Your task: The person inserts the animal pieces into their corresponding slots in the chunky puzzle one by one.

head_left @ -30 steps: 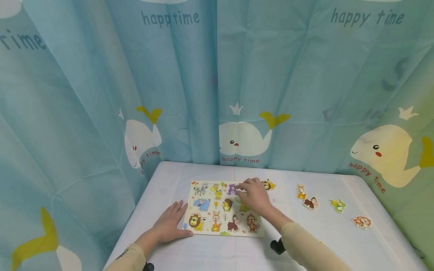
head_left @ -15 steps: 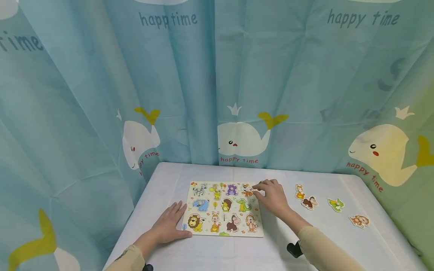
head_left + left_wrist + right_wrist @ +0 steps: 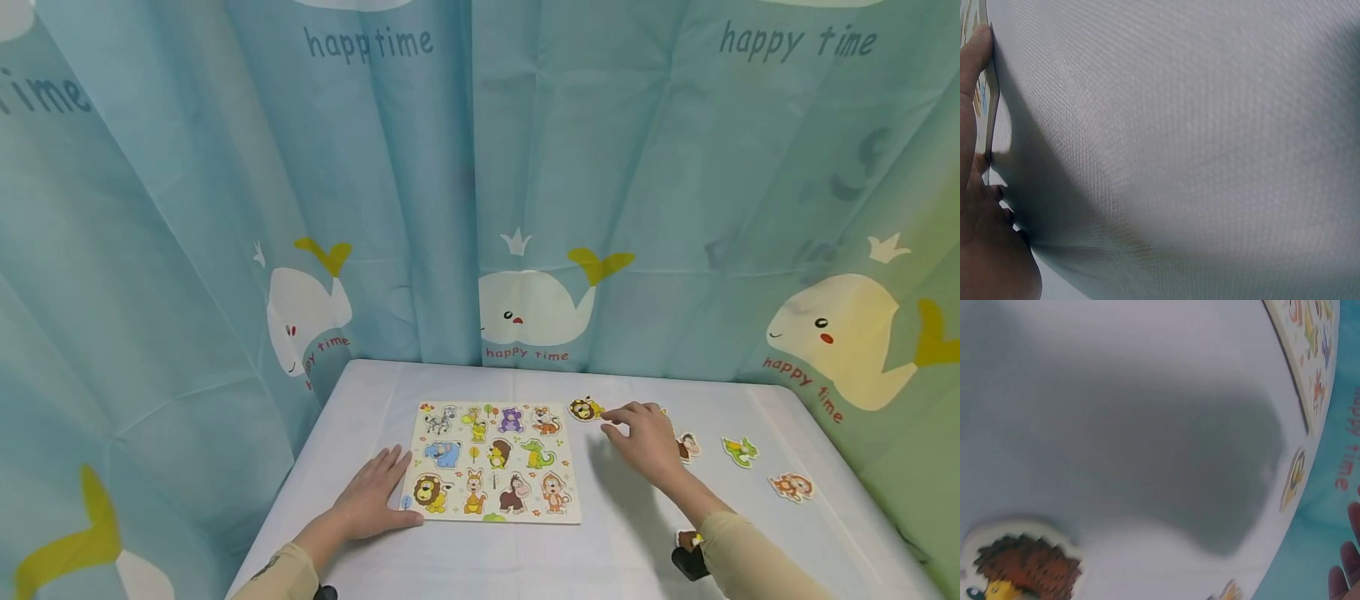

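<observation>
A puzzle board (image 3: 457, 510) printed with rows of cartoon animals lies flat on the white table. My left hand (image 3: 369, 497) rests against its left side, with the thumb at the near corner; the left wrist view shows the thumb (image 3: 977, 56) at the board's edge. To the right of the board, my right hand (image 3: 643, 439) hovers above the table, fingers loosely bent and holding nothing. Just left of those fingertips lies a lion puzzle piece (image 3: 583, 408). In the right wrist view this lion piece (image 3: 1293, 477) lies apart from the fingers (image 3: 1350, 556).
Loose pieces lie to the right: a gorilla (image 3: 688, 447), partly behind my hand, a crocodile (image 3: 741, 452) and a monkey (image 3: 792, 487). A kangaroo piece is mostly hidden. A hedgehog piece (image 3: 1025, 565) lies nearer me. A blue curtain (image 3: 420, 208) hangs behind the table.
My right hand has moved right, from the board's upper right animals to past the lion piece, uncovering the tiger and the lion piece. My left hand has stayed at the board.
</observation>
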`<state>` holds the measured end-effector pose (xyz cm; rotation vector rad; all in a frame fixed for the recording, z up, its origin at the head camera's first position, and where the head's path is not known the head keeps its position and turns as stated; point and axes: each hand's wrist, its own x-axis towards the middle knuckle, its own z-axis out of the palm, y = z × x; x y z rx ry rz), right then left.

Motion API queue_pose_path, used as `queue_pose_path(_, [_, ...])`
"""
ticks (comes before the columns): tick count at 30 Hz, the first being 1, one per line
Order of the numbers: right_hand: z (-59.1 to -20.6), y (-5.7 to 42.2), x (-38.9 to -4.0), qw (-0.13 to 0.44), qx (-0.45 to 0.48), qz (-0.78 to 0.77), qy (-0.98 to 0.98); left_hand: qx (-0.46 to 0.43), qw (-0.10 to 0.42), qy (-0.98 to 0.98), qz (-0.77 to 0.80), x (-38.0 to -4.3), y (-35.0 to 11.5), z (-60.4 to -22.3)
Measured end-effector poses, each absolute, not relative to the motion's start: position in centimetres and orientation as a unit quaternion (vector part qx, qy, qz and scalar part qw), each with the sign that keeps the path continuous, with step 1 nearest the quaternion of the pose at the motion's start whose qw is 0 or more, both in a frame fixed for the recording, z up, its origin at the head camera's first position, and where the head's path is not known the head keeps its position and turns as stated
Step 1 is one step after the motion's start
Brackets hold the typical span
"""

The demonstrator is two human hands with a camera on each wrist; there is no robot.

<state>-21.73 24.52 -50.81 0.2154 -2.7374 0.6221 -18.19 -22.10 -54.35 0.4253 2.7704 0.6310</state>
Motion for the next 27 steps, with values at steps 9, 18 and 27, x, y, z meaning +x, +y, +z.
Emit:
queue_pose_path(9, [-50.8, 26.7, -20.8, 0.157, 0.05, 0.222, -0.961, 0.149, 0.133, 0.956, 0.216, -18.2, -22.2, -54.5])
queue_pose_path(18, [-50.7, 28.8, -20.1, 0.146, 0.038, 0.225, -0.963, 0.145, 0.134, 0.956, 0.215, -18.2, -22.1, -54.5])
queue_pose_path(27, [-50.5, 30.5, -19.3, 0.152, 0.019, 0.228, -0.961, 0.141, 0.14, 0.956, 0.217, -18.2, -22.0, -54.2])
